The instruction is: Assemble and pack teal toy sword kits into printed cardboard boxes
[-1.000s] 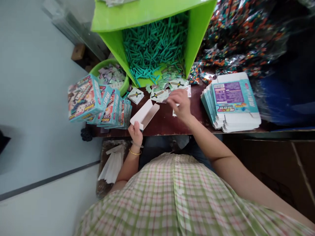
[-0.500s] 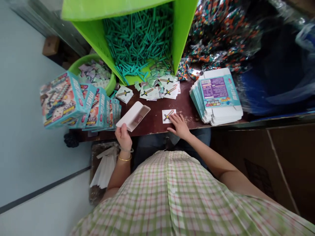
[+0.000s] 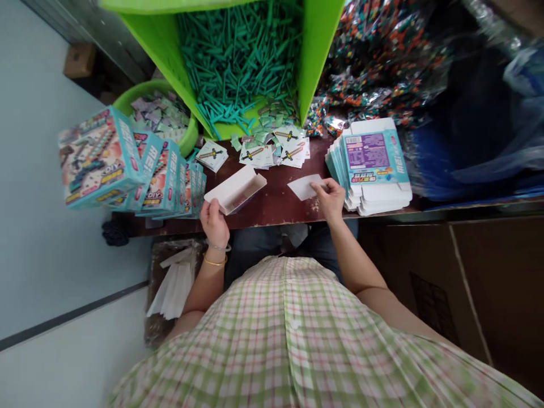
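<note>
My left hand (image 3: 215,222) grips the lower left end of a small carton (image 3: 236,190), its open side facing up and right. Its inside looks pale, and I see nothing in it. Between the thumb and fingers of my right hand (image 3: 331,199) is a white card (image 3: 303,187), tilted above the dark red table (image 3: 276,207). Beyond the carton lie a small stack of cards (image 3: 212,154) and more sword-printed cards (image 3: 257,155). Close to my right hand stands a stack of flat, unfolded cartons (image 3: 376,164).
A green bin (image 3: 317,62) of teal plastic sticks (image 3: 242,56) lies tipped toward me. Filled-out cartons (image 3: 100,158) line the left side, by a green basin (image 3: 191,136) of small packets. Bags of coloured beads (image 3: 382,62) are heaped at the back right.
My right hand has lifted the card off the table and moved right with it; its plain side now shows. The carton in my left hand has shifted slightly right and up.
</note>
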`<state>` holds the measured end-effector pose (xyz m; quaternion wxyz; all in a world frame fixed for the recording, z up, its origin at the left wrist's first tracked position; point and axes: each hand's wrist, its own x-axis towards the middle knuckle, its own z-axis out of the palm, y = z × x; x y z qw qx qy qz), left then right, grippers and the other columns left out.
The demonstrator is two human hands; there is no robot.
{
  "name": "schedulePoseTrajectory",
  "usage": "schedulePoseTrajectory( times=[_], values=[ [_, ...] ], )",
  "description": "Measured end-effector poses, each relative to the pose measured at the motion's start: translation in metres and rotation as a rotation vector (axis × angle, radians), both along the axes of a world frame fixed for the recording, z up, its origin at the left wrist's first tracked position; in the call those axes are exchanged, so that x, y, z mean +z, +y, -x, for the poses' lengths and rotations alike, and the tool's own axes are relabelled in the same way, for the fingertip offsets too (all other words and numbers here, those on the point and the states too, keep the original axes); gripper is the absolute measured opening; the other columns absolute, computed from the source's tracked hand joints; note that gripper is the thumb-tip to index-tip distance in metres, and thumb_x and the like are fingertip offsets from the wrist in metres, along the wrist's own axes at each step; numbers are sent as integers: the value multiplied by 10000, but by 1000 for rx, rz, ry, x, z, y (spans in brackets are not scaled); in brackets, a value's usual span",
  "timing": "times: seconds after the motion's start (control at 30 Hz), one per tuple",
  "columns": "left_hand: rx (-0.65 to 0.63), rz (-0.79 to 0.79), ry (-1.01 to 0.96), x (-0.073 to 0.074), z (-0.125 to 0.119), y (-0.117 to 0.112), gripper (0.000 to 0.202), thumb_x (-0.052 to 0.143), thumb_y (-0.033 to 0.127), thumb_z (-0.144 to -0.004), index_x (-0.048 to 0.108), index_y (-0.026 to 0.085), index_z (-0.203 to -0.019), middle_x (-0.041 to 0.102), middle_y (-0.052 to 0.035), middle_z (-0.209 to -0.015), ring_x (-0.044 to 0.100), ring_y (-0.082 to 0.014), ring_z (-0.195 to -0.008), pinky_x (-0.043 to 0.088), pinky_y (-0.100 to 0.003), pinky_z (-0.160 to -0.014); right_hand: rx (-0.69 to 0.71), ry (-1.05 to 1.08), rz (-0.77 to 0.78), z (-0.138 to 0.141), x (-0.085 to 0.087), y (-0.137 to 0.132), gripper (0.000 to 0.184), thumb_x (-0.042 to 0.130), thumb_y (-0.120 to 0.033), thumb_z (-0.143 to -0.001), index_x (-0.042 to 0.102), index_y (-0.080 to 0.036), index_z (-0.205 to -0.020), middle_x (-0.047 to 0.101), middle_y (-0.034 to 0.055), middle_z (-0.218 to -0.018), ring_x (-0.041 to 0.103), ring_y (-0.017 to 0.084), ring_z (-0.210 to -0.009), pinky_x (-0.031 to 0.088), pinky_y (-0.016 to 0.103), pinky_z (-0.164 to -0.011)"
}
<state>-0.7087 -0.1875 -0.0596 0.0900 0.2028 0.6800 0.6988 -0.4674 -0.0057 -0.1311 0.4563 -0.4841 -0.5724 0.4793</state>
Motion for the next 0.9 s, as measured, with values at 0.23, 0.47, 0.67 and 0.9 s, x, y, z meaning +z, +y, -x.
schedulePoseTrajectory(
  times=[0.23,0.47,0.67,0.9],
  values=[
    [-81,37,-25,2,-8,-5,458,706,637,-876,750,198,-995,770,-52,-1011,721,-216,-1063,569,-330,-988,319,191,-261,29,88,6,300,736,-572,-934,778,-278,-892,757,11,-1001,719,270,-1128,530,550,-1118],
    [-124,57,-34,6,-13,-5,445,693,630,-894,765,201,-988,787,-59,-1013,729,-211,-990,578,-326,-941,473,93,-400,65,108,1,266,679,-582,-980,786,-341,-946,746,-9,-1027,660,322,-1271,282,702,-1286],
    [-72,60,-45,3,-11,-2,522,673,681,-897,755,186,-1042,784,-75,-1065,724,-216,-1048,565,-322,-988,816,-125,-693,93,96,-5,244,633,-536,-1019,779,-362,-1106,756,-2,-1198,576,302,-1384,170,637,-1342],
    [79,187,299,19,-5,-13,593,486,678,-1012,723,154,-1155,771,-116,-1106,695,-255,-1160,536,-355,-1039,632,-225,-801,112,58,36,439,504,-571,-1064,691,-306,-1361,641,95,-1459,532,308,-1420,345,589,-1250]
  ],
)
